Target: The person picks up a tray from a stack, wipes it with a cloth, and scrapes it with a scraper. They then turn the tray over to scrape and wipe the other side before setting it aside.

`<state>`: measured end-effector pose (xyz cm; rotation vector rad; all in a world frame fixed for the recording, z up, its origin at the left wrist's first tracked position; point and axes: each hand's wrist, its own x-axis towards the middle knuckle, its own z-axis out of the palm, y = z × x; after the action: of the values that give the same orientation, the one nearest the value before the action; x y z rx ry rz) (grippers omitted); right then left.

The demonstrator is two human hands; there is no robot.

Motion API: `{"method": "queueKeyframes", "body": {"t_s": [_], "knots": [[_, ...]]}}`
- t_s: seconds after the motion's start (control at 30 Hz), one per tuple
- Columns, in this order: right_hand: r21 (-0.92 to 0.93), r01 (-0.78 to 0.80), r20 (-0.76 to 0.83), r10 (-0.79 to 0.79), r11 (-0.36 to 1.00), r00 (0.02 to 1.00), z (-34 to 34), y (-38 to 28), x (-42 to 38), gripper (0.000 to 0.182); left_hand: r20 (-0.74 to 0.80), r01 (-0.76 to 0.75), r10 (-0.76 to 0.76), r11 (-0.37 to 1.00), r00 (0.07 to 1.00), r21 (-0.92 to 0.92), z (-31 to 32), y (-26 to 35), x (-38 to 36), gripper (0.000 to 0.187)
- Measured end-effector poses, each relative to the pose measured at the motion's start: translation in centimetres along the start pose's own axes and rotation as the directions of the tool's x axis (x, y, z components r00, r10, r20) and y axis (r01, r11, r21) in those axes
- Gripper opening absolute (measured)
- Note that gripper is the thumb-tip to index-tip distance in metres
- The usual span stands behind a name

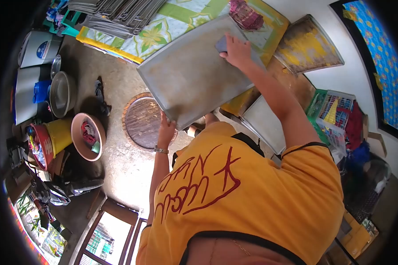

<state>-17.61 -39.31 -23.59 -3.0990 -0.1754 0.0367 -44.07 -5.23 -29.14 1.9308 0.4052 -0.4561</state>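
A large grey metal baking tray (pixel 194 70) lies tilted across the table's near edge, its surface marked with brownish smudges. My left hand (pixel 166 131) grips the tray's near left corner, fingers closed round the rim. Toward the far right part of the tray, my right hand (pixel 237 52) is closed on a small grey flat pad (pixel 221 45), which appears to touch the metal. Part of the pad is hidden under my fingers. Just beyond the tray's far edge, a crumpled dark pink cloth (pixel 246 15) lies on the table.
Stacked metal trays (pixel 119 15) sit on the table with its patterned cover (pixel 152 37). A yellow-stained tray (pixel 309 46) leans at the right, near more trays (pixel 266 123). Left are a pink basin (pixel 88 137), a yellow bucket (pixel 58 134) and a round wooden-looking stool (pixel 143 121).
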Motion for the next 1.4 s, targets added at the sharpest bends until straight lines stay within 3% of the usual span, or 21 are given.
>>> {"method": "queueKeyframes", "body": {"t_s": [0.07,0.13,0.23,0.33,0.43,0.47,0.57,0.67,0.77,0.87,0.97,1.07,1.17,1.23,1.3,1.4], "knots": [[0.077,0.014,-0.259,0.006,0.997,0.966,2.3,3.2,1.7,0.092,0.03,0.101,-0.103,0.992,0.994,0.082,-0.5,1.3,-0.5,0.082],[0.16,-0.337,0.02,0.338,0.928,0.941,-0.6,6.2,4.8,0.095,0.037,0.101,-0.103,0.994,0.994,0.043,-0.6,0.9,-0.4,0.082],[-0.081,-0.374,0.033,0.377,0.924,0.926,-1.4,4.4,6.2,0.093,0.038,0.093,-0.094,0.995,0.995,0.035,-1.0,2.3,-0.8,0.082],[-0.003,-0.156,0.229,0.153,0.988,0.961,-0.6,-1.0,3.9,0.098,0.012,0.017,-0.017,1.0,1.0,0.007,-0.3,0.4,-0.3,0.083],[0.007,-0.09,0.243,0.085,0.996,0.966,-0.9,-2.2,2.7,0.099,0.011,-0.003,0.003,1.0,1.0,0.012,-0.2,-0.3,-0.3,0.083],[0.092,-0.158,0.123,0.147,0.983,0.982,0.2,0.4,3.7,0.098,0.016,-0.006,0.006,1.0,1.0,0.026,-0.3,-0.6,-0.2,0.083],[0.005,-0.458,0.08,0.456,0.889,0.887,-1.1,4.7,7.0,0.096,0.042,0.025,-0.026,1.0,0.999,0.011,-0.8,0.6,-0.2,0.083],[-0.053,-0.403,0.109,0.407,0.914,0.907,-1.3,4.1,9.6,0.095,0.063,0.052,-0.051,0.999,0.997,-0.014,-0.7,0.5,-0.2,0.083],[-0.042,-0.085,0.262,0.093,0.996,0.96,-0.8,0.7,9.5,0.095,0.047,0.013,-0.012,1.0,0.999,-0.022,-0.7,0.5,-0.4,0.082],[-0.062,0.021,0.264,-0.004,0.998,0.964,-2.4,-0.9,7.3,0.093,0.048,0.056,-0.058,0.998,0.997,0.031,-0.8,1.4,-0.5,0.082],[-0.027,-0.343,0.133,0.344,0.939,0.93,-1.9,2.9,8.3,0.091,0.02,0.039,-0.038,0.999,0.999,-0.012,-0.5,0.9,-0.3,0.083],[-0.027,-0.469,0.164,0.467,0.883,0.869,-2.4,3.8,10.1,0.092,-0.003,-0.023,0.023,0.997,1.0,-0.08,0.1,-0.8,0.1,0.082],[0.092,-0.465,0.139,0.451,0.88,0.881,-1.0,-1.8,10.0,0.092,0.019,-0.009,0.012,0.99,1.0,-0.138,0.0,-1.5,0.1,0.082],[0.117,-0.196,0.128,0.181,0.974,0.975,2.3,-6.6,7.7,0.087,0.063,0.051,-0.042,0.989,0.997,-0.138,-0.1,-0.9,0.3,0.081],[0.128,0.082,0.168,-0.103,0.988,0.98,1.1,-12.4,3.7,0.084,0.113,0.149,-0.138,0.984,0.984,-0.095,-0.7,0.3,0.0,0.081],[0.209,-0.028,0.154,-0.004,0.977,0.988,1.8,-11.8,4.1,0.087,-0.008,-0.021,0.021,0.993,1.0,-0.119,0.1,-1.0,0.2,0.08]]}}
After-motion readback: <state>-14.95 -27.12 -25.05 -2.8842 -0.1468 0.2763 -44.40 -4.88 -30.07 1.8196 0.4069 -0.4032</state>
